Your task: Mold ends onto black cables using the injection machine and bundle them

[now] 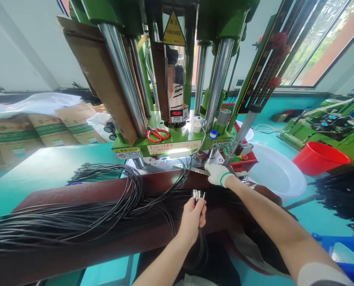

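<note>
My left hand (193,217) is bare and closed around a small bunch of black cables whose metal plug ends (198,195) stick up above the fingers. My right hand (218,174) wears a white glove with a green cuff and rests closed on a metal strip (191,169) at the base of the green moulding machine (171,143). A thick bundle of black cables (84,206) lies draped across the dark brown bench (84,190) to the left.
Red-handled scissors (158,135) lie on the machine's green ledge. A white basin (277,171) and a red bucket (320,157) stand on the teal floor at right. Stacked paper sacks (42,129) sit at left. A person (175,93) stands behind the machine.
</note>
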Demonstrator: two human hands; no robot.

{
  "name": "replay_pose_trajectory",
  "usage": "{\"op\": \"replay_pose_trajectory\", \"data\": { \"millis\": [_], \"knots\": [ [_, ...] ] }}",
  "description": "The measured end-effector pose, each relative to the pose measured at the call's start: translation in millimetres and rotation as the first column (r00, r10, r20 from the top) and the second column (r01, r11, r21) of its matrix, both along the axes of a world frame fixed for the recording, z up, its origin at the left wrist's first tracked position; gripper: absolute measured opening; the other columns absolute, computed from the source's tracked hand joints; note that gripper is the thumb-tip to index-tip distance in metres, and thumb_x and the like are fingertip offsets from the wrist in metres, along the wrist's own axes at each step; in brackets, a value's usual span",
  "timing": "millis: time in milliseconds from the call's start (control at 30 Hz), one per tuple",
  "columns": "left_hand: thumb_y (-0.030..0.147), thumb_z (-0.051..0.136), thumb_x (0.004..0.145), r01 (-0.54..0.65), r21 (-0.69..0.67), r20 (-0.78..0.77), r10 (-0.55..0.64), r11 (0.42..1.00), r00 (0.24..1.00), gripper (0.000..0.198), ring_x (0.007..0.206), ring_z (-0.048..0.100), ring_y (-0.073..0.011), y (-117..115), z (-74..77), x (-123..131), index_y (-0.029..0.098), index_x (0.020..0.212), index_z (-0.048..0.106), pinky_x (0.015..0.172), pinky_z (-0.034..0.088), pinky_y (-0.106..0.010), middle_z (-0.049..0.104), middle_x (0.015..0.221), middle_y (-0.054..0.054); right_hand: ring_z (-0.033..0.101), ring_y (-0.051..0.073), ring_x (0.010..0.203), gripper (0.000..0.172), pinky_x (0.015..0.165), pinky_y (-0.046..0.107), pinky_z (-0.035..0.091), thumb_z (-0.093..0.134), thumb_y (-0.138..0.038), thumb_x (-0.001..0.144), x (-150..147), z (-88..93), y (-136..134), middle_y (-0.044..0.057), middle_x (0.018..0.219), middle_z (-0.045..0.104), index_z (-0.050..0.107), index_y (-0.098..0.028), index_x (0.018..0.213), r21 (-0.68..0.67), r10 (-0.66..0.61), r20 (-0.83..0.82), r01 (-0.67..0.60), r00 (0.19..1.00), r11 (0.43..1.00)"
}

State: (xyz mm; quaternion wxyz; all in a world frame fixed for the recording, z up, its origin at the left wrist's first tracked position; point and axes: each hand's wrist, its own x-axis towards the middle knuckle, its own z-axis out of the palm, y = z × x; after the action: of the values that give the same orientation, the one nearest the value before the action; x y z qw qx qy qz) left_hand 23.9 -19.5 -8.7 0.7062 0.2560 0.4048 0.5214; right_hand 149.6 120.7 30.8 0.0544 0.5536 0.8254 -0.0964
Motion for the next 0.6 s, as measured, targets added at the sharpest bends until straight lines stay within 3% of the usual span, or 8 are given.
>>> {"op": "replay_pose_trajectory", "data": {
  "millis": [200,300,333,400,467,533,600],
  "knots": [
    [0.045,0.064,0.066,0.044,-0.015,-0.043,-0.044,0.999,0.998,0.035,0.032,0.024,-0.0005,-3,5.8,-3,0.017,0.071,0.044,0.032,0.017,-0.016,0.036,0.045,0.011,0.057,0.017,0.066,0.006,0.059,0.027,0.042,0.045,-0.019,0.071,27,24.1,-50,0.005,0.074,0.059,0.048,-0.017,0.075,-0.172,-0.044,-0.138,0.02,0.989,0.985],
    [0.04,0.068,0.063,0.05,-0.013,-0.037,-0.051,0.999,0.998,0.034,0.033,0.025,-0.0005,-2,7.9,-3,0.018,0.07,0.042,0.033,0.018,-0.016,0.036,0.045,0.011,0.044,0.009,0.039,0.003,0.036,0.021,0.034,0.038,-0.022,0.076,41,17.3,-89,-0.003,0.057,0.049,0.04,-0.019,0.076,-0.35,-0.257,-0.325,0.136,0.91,0.927],
    [0.038,0.069,0.062,0.056,-0.015,-0.046,-0.057,0.998,0.997,0.034,0.033,0.025,-0.0006,-2,8.0,-2,0.018,0.069,0.042,0.033,0.018,-0.016,0.036,0.044,0.011,0.036,0.007,0.032,0.007,0.029,0.019,0.029,0.037,-0.026,0.078,44,11.9,-101,-0.006,0.054,0.045,0.037,-0.02,0.075,-0.441,-0.367,-0.449,0.155,0.815,0.884],
    [0.036,0.07,0.06,0.073,-0.02,-0.087,-0.075,0.997,0.993,0.034,0.033,0.024,-0.0005,-1,7.5,3,0.018,0.068,0.042,0.033,0.016,-0.016,0.034,0.043,0.012,0.027,0.004,0.027,0.02,0.023,0.017,0.021,0.038,-0.039,0.082,44,-1.0,-120,-0.009,0.051,0.039,0.035,-0.021,0.074,-0.59,-0.561,-0.664,0.113,0.495,0.799],
    [0.035,0.071,0.058,0.099,-0.024,-0.131,-0.101,0.995,0.986,0.035,0.033,0.023,-0.0004,-1,6.2,9,0.018,0.067,0.042,0.033,0.014,-0.015,0.032,0.042,0.012,0.025,0.003,0.026,0.029,0.021,0.015,0.021,0.039,-0.049,0.082,40,-13.7,-132,-0.01,0.05,0.038,0.04,-0.02,0.08,-0.633,-0.628,-0.751,0.051,0.204,0.773],
    [0.036,0.071,0.058,0.126,-0.026,-0.167,-0.129,0.992,0.978,0.035,0.032,0.022,-0.0005,-1,4.9,16,0.018,0.066,0.042,0.032,0.014,-0.015,0.029,0.042,0.013,0.025,0.004,0.025,0.035,0.021,0.015,0.023,0.041,-0.052,0.081,34,-23.3,-137,-0.01,0.048,0.039,0.044,-0.019,0.094,-0.628,-0.629,-0.776,0.03,0.047,0.777],
    [0.037,0.07,0.058,0.141,-0.019,-0.196,-0.142,0.99,0.97,0.034,0.032,0.022,-0.0007,-1,4.1,20,0.018,0.065,0.042,0.032,0.014,-0.015,0.027,0.041,0.013,0.026,0.004,0.025,0.04,0.022,0.014,0.023,0.042,-0.051,0.082,30,-29.0,-137,-0.01,0.047,0.041,0.045,-0.018,0.105,-0.611,-0.611,-0.791,0.015,-0.026,0.791]
  ]
}}
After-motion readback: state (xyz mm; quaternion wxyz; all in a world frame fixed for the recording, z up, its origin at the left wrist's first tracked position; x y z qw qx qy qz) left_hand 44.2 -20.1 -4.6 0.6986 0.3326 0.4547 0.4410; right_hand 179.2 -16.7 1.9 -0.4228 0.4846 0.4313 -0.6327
